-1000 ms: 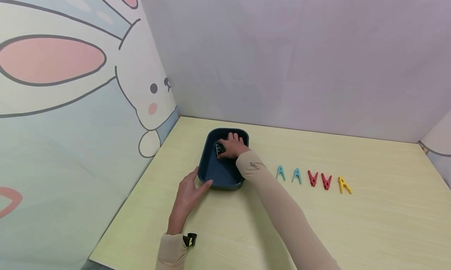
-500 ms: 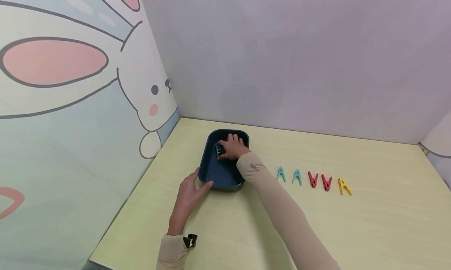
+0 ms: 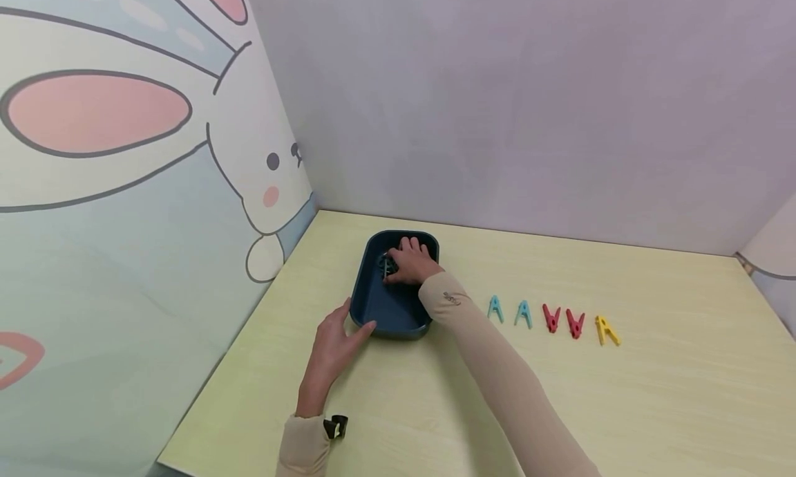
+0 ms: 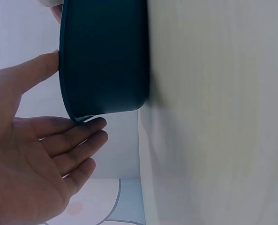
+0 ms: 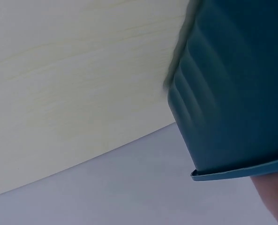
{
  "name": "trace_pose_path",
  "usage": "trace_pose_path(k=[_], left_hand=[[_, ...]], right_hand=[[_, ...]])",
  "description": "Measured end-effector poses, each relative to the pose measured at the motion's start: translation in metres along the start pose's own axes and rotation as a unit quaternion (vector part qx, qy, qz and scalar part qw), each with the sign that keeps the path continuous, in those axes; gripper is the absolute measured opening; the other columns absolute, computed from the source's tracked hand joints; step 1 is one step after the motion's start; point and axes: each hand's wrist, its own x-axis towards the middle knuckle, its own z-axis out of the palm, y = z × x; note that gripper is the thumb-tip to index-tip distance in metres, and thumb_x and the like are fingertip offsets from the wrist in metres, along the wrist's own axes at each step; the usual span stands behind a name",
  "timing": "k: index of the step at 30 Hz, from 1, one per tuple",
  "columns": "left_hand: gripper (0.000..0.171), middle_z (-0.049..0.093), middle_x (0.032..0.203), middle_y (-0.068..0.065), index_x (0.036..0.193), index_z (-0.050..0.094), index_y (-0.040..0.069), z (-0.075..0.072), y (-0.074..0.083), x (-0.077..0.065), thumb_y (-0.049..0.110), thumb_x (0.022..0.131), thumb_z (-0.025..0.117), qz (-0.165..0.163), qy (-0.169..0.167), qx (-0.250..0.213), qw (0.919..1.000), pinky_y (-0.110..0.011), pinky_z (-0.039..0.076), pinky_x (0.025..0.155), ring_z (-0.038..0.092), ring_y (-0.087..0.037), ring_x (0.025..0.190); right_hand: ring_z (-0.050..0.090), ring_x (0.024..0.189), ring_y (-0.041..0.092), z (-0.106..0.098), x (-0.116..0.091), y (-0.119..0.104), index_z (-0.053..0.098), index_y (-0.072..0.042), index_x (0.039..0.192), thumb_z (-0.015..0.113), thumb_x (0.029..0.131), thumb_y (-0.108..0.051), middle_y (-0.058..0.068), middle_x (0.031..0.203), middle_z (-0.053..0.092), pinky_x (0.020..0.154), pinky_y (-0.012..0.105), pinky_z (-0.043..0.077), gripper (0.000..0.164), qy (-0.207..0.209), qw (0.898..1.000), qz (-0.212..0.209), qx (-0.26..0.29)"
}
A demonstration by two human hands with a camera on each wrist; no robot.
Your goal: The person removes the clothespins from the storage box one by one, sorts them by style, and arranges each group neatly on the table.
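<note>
A dark blue rectangular bin [image 3: 388, 314] stands on the table. My left hand [image 3: 331, 352] is at its near left corner; in the left wrist view the thumb and nearly straight fingers [image 4: 80, 152] touch the rim. My right hand [image 3: 412, 264] reaches down inside the bin. Between its thumb and index finger is a small dark greenish clothespin [image 3: 387, 266], pinched near the far left of the bin floor; whether others lie under the hand is hidden. In the right wrist view the bin's ribbed side wall [image 5: 232, 103] hides the fingers.
Right of the bin lies a row of clothespins: two light blue [image 3: 524, 314], two red [image 3: 575, 323] and one yellow [image 3: 607, 330]. The pale wooden table [image 3: 684, 394] meets a plain wall [image 3: 510, 104] behind and a rabbit-printed wall [image 3: 155, 256] at the left.
The dark clothespin has turned between the right fingers, from a clear A shape to a narrower outline. Both hands and the bin stay in place; the head view shifts slightly.
</note>
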Motion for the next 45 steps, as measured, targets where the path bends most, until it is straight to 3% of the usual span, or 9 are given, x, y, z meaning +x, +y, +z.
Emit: trace_pose_path(k=[12, 19, 25, 36, 45], left_hand=[[0.075, 0.051, 0.148, -0.030, 0.150, 0.044, -0.013, 0.004, 0.001, 0.002, 0.032, 0.098, 0.074, 0.018, -0.002, 0.000, 0.9998, -0.059, 0.040, 0.111, 0.048, -0.046, 0.137], [0.075, 0.051, 0.146, -0.032, 0.149, 0.044, -0.015, 0.003, 0.001, 0.004, 0.033, 0.098, 0.073, 0.024, -0.003, 0.005, 0.9997, -0.060, 0.041, 0.110, 0.049, -0.048, 0.136], [0.076, 0.050, 0.147, -0.033, 0.149, 0.043, -0.015, 0.003, 0.000, 0.005, 0.032, 0.098, 0.074, 0.020, -0.006, 0.007, 0.9998, -0.060, 0.040, 0.110, 0.047, -0.048, 0.137], [0.080, 0.047, 0.150, -0.033, 0.151, 0.040, -0.014, 0.002, -0.002, 0.004, 0.037, 0.098, 0.073, 0.000, -0.016, 0.013, 0.9998, -0.061, 0.038, 0.112, 0.044, -0.049, 0.139], [0.081, 0.045, 0.151, -0.033, 0.152, 0.039, -0.014, -0.002, -0.005, 0.002, 0.036, 0.097, 0.074, -0.002, -0.015, 0.012, 0.9998, -0.060, 0.038, 0.112, 0.042, -0.049, 0.140]], right_hand=[[0.037, 0.109, 0.028, -0.005, -0.011, 0.003, 0.064, -0.010, 0.138, 0.077, 0.091, -0.051, 0.012, 0.124, 0.049, 0.094, 0.043, 0.035, 0.064, 0.047, 0.998, -0.035, -0.020], [0.040, 0.118, 0.030, -0.016, -0.025, 0.009, 0.065, -0.010, 0.135, 0.077, 0.091, -0.049, 0.012, 0.128, 0.051, 0.101, 0.048, 0.036, 0.060, 0.091, 0.994, -0.066, 0.010], [0.041, 0.123, 0.032, -0.023, -0.042, 0.017, 0.064, -0.010, 0.137, 0.076, 0.092, -0.047, 0.013, 0.129, 0.051, 0.109, 0.055, 0.033, 0.059, 0.112, 0.989, -0.085, 0.044], [0.049, 0.111, 0.031, -0.037, -0.080, 0.031, 0.064, -0.005, 0.134, 0.079, 0.091, -0.041, 0.015, 0.124, 0.056, 0.098, 0.051, 0.043, 0.058, 0.158, 0.978, -0.124, 0.055], [0.048, 0.113, 0.032, -0.048, -0.121, 0.052, 0.064, -0.004, 0.134, 0.082, 0.089, -0.039, 0.015, 0.122, 0.056, 0.099, 0.051, 0.042, 0.060, 0.164, 0.981, -0.100, 0.037]])
